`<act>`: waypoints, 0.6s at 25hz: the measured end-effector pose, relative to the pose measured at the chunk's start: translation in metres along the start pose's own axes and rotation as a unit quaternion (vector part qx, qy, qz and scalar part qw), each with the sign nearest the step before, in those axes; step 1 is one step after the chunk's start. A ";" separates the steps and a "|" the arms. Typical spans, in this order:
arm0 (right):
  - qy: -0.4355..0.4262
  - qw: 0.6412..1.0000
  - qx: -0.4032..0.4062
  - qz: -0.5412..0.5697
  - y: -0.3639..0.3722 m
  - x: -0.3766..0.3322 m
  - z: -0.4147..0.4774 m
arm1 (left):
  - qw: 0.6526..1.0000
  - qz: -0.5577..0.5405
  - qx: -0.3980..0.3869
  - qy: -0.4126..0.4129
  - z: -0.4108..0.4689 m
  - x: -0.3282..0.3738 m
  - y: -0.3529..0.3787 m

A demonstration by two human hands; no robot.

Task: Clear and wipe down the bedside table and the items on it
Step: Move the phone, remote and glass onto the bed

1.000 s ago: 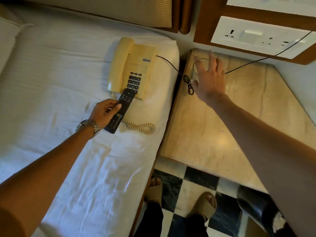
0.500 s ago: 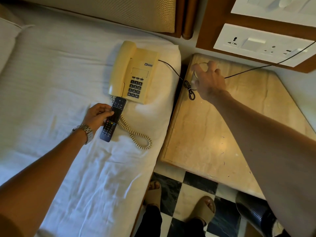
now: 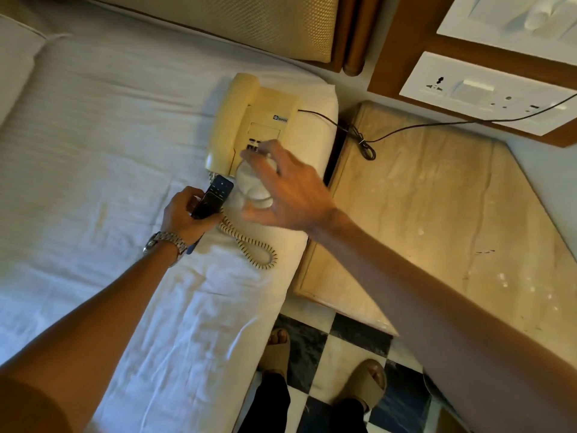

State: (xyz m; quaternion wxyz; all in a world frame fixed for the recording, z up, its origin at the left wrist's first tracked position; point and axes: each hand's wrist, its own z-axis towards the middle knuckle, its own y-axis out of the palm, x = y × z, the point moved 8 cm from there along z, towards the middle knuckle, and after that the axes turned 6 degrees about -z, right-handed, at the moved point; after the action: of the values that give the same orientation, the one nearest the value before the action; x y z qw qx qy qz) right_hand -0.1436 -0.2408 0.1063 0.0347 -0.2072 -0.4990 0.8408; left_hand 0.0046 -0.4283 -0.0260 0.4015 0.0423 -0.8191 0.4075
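White bed (image 3: 93, 157), cream "beetel" telephone (image 3: 246, 120)

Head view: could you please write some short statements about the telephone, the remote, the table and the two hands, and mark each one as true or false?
1. The telephone lies on the bed. True.
2. The left hand holds the remote. True.
3. The right hand is empty. False: its fingers grip a white round object above the telephone.
4. The remote rests on the bedside table. False: it is in the left hand, over the bed.
5. A dark cable lies on the bedside table's far corner. True.
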 end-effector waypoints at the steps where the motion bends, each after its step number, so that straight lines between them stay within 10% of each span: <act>1: -0.018 1.000 -0.015 0.003 0.012 -0.012 -0.002 | 1.000 0.004 -0.002 0.007 -0.003 0.001 0.000; 12: -0.026 0.965 -0.220 -0.140 0.075 -0.012 -0.013 | 0.986 0.135 -0.078 0.062 0.010 0.012 0.013; 15: 0.007 0.969 -0.202 -0.139 0.055 -0.003 -0.037 | 0.988 0.123 0.025 0.091 0.006 0.031 -0.003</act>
State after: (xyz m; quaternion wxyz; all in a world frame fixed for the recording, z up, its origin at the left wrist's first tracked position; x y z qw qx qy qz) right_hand -0.1189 -0.2390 0.0446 0.1122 -0.1448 -0.6821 0.7080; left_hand -0.0189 -0.4260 -0.0044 0.4198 -0.0855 -0.7678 0.4764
